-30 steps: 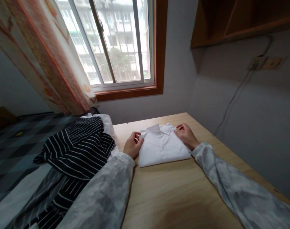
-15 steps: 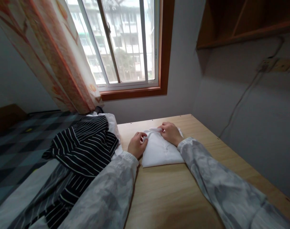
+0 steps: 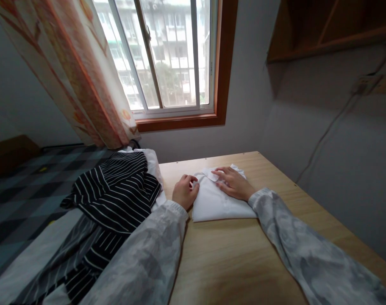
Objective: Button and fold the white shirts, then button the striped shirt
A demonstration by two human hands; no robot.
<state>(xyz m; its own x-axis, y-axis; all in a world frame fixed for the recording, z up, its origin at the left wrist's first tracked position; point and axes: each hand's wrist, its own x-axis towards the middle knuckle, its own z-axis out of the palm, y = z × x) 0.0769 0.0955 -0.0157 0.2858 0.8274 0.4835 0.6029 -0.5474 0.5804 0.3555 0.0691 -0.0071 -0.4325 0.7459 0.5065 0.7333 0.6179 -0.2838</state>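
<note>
The folded shirt (image 3: 218, 203) on the table (image 3: 243, 262) looks light, soft, floppy. Right hand (image 3: 232, 184) presses flat, grip released; left hand (image 3: 184, 191) pinches its edge. Best lifted from beneath.

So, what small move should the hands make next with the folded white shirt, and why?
Probably slide the right hand outward to flatten the collar. It lies flat on the folded white shirt near the collar, the left hand grips the shirt's left edge, and the fold looks finished on the table.

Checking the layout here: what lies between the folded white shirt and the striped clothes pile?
In the head view, the left hand rests on the bare wooden table between the folded white shirt and the striped clothes pile, gripping the shirt's edge.
</note>
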